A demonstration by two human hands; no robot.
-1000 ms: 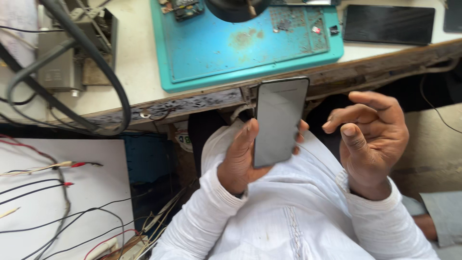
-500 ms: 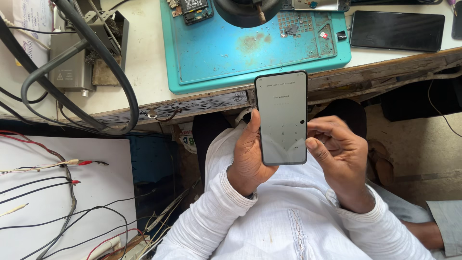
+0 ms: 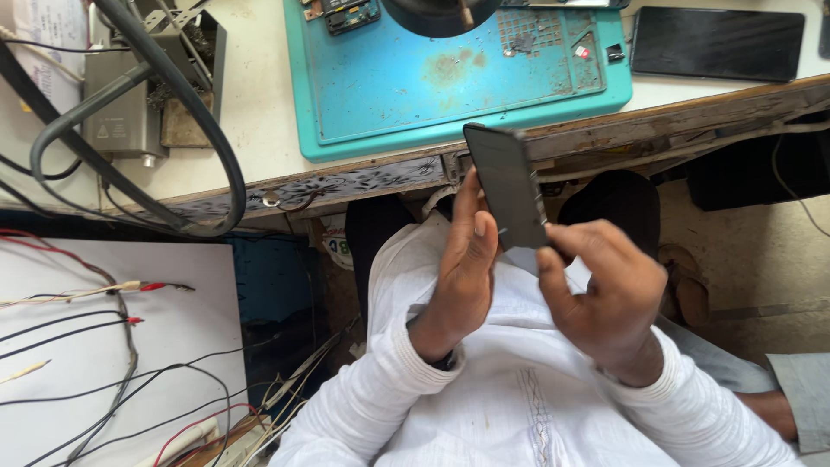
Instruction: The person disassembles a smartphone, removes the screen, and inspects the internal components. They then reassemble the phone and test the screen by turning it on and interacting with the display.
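Centre frame, left hand (image 3: 462, 277) grips a slim black rectangular smartphone (image 3: 507, 186), screen dark; right hand (image 3: 605, 298) fingers pinch its lower edge; handling looks midway, teal rubber repair mat (image 3: 389, 95) above.

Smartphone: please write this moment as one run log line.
left hand: holds smartphone | right hand: touches its edge | screen: dark | teal mat: above

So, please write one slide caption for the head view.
Left hand holds a dark smartphone edge-on, right hand touching it, below a teal repair mat.
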